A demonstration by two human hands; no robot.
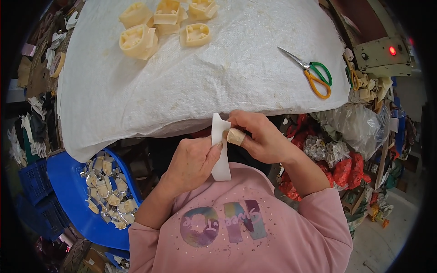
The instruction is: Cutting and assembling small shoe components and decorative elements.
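White flat piece (221, 150), thin & bendy-looking, held upright between both hands just above the lap, at the near edge of the table. Left hand (193, 161) pinches its lower half, fingers closed round it. Right hand (257, 136) grips the upper part; thumb (236, 136) is wrapped in tan tape and presses vs. the piece's edge. Can't tell what exactly the fingers are doing to it, prob. peeling or trimming by hand.

Table is covered w/ a white woven sheet (191, 82). Scissors (312, 73), green & orange handles, lie shut on the sheet to the right, well apart from the hands, not in use. Cream plastic moulds (161, 25) sit clustered at the far side.

Blue tub (68, 191) down at the left holds a heap of small cream pieces (107, 191), looks like done ones, approx. part-full. Clutter of red & clear bags (346, 136) on the right, so judged midway: one piece in hand, more around.
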